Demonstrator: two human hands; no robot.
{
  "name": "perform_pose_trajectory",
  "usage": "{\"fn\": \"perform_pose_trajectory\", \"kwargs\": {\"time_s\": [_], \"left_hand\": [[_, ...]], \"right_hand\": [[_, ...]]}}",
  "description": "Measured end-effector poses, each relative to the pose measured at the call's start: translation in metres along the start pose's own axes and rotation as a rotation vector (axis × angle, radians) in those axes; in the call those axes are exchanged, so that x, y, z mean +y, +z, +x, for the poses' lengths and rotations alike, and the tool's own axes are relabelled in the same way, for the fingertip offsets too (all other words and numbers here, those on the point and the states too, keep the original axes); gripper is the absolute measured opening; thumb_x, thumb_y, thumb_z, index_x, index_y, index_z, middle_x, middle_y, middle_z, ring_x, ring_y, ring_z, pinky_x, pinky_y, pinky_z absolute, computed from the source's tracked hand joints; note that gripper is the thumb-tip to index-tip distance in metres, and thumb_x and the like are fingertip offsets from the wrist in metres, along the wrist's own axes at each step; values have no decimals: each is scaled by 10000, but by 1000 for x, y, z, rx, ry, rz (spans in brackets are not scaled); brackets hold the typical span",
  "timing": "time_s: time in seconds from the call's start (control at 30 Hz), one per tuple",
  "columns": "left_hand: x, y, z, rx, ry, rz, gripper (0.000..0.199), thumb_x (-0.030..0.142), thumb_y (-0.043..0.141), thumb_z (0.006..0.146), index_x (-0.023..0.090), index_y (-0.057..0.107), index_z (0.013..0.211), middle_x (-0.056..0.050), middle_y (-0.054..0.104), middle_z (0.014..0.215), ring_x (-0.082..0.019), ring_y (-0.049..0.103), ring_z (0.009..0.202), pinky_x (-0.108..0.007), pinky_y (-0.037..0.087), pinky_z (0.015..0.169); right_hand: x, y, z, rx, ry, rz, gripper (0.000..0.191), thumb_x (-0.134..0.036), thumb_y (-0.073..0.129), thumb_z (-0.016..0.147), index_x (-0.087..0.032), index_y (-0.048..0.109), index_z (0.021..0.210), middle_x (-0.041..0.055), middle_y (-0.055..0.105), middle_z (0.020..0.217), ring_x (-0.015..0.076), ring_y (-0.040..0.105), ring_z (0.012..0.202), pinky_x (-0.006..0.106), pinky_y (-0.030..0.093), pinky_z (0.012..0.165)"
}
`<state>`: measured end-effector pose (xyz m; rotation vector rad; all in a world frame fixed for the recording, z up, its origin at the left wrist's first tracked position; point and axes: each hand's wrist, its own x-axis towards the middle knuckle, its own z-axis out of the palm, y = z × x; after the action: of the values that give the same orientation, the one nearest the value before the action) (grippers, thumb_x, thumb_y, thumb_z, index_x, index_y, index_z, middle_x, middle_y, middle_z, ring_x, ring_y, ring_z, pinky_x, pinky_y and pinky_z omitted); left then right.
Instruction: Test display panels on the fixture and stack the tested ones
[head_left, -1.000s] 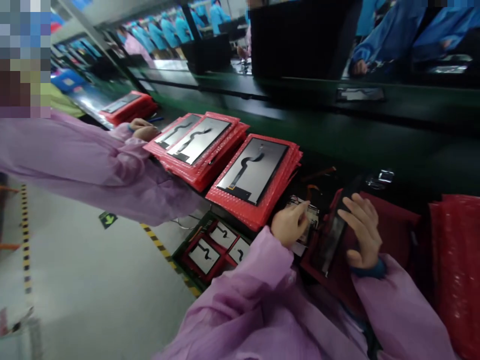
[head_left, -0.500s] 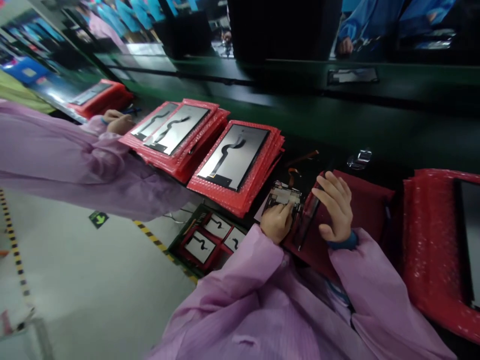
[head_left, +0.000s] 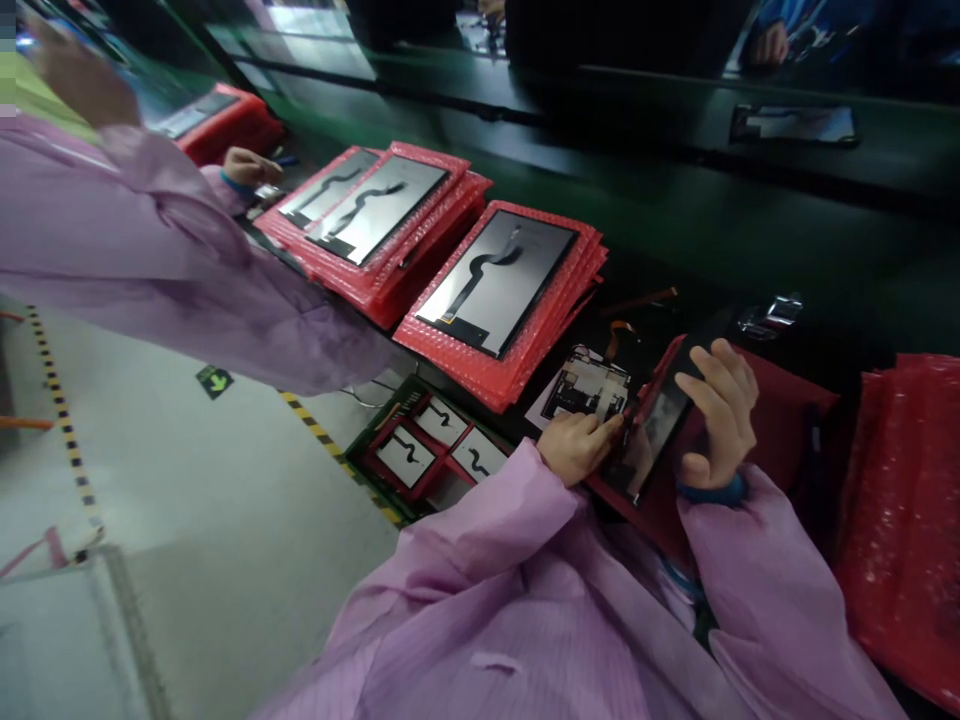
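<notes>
A dark glossy screen panel (head_left: pixel 654 432) stands tilted over a dark red sheet (head_left: pixel 780 395), its face partly reflecting. My left hand (head_left: pixel 577 445) is mostly curled, with the forefinger reaching to the panel's left edge; the thumb is hidden. At the panel's upper right edge my right hand (head_left: pixel 724 410) has its fingers spread, the fingertips against it and the thumb apart. Just beyond my left hand lies an opened device (head_left: pixel 589 385) with its inner parts bare and an orange ribbon cable (head_left: pixel 619 335) rising from it.
Red bubble-wrap stacks topped with screens (head_left: pixel 495 285) (head_left: pixel 375 215) stand to the left. More bubble wrap (head_left: pixel 904 510) lies right. A crate (head_left: pixel 409 460) of screens sits below the table edge. Behind are a clear plastic piece (head_left: pixel 772 315) and a co-worker's hand (head_left: pixel 251 168).
The panel has turned from nearly edge-on so more of its face shows. My left hand has moved off the opened device to the panel's edge. My view has shifted.
</notes>
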<state>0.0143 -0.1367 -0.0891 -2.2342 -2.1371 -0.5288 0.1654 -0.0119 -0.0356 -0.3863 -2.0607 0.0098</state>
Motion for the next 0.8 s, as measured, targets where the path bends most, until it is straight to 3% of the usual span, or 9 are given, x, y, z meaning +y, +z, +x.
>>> {"fn": "perform_pose_trajectory", "kwargs": {"time_s": [0.23, 0.47, 0.7, 0.8], "left_hand": [[3, 7, 4, 9, -3, -16, 343, 321, 434, 1012, 222, 639, 1269, -27, 652, 718, -164, 639, 662, -290, 400, 567], [0, 19, 12, 26, -35, -30, 339, 392, 510, 963, 260, 664, 1235, 5, 707, 728, -161, 685, 655, -310, 387, 495], [-1, 24, 12, 131, -14, -73, 379, 405, 555, 918, 237, 680, 1234, 7, 696, 675, -146, 680, 617, -294, 387, 480], [0, 23, 13, 140, 9, -89, 388, 453, 550, 926, 232, 700, 1206, 6, 692, 662, -143, 682, 614, -283, 408, 491]], "right_hand": [[11, 2, -5, 44, -100, 98, 669, -543, 218, 990, -155, 528, 1438, 161, 575, 1434, 414, 508, 1363, 586, 410, 1113], [34, 19, -5, 242, -180, 142, 695, -649, 292, 924, -257, 595, 1411, 102, 658, 1355, 422, 629, 1219, 586, 536, 997], [28, 11, 1, 151, -149, 163, 644, -624, 331, 941, -301, 529, 1462, 62, 596, 1437, 393, 572, 1304, 604, 487, 1082], [16, 2, 6, 40, -110, 180, 610, -529, 305, 975, -296, 436, 1523, 33, 486, 1540, 373, 465, 1411, 601, 398, 1166]]}}
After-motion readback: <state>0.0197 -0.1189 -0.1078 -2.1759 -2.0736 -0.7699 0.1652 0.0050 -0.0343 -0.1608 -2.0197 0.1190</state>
